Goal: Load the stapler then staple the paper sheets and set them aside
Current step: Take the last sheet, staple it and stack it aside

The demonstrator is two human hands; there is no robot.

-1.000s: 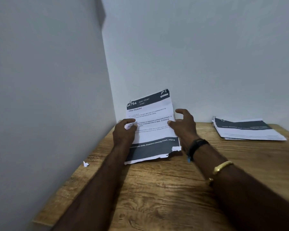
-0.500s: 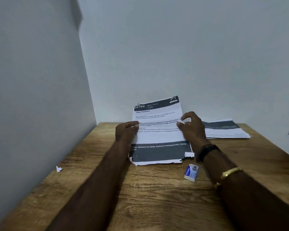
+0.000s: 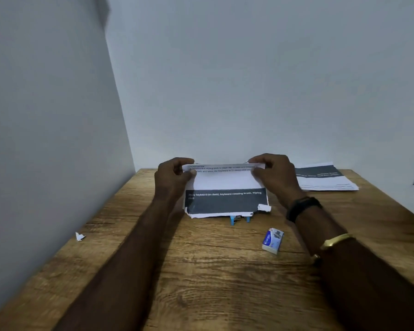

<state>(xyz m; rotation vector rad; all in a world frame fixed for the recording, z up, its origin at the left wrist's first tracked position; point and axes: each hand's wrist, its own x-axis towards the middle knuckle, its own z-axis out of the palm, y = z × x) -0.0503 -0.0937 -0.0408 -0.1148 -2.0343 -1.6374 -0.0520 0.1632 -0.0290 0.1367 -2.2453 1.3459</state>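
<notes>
Two bare arms are reaching in from the near edge over a wood table (image 3: 201, 278). The R arm is wearing a gold bangle (image 3: 337, 240) & a black band (image 3: 302, 207) up by the wrist. A small blue & white staple box (image 3: 273, 240) is lying on the table just left of the R arm. Way off to the left, near the side wall, a tiny white scrap (image 3: 79, 236) is lying by itself.

Past the box, two little blue bits are poking out from under the paper. That looks like the stapler (image 3: 239, 219), w/ most of it hiding.

The sheets (image 3: 225, 182) are sitting mid table. Their torn near edge is resting down on the wood, right over the stapler. A dark strip w/ white words is running across the low part. The top part is bending away, so only the low half is showing.

The L hand (image 3: 172, 177) is pinching the top left edge, thumb in front & fingers curling over. The R hand (image 3: 275, 175) is pinching the top right edge the same way.

Behind & to the right, a stack (image 3: 325, 179) of more paper is lying flat by the back wall, apart from both hands.
</notes>
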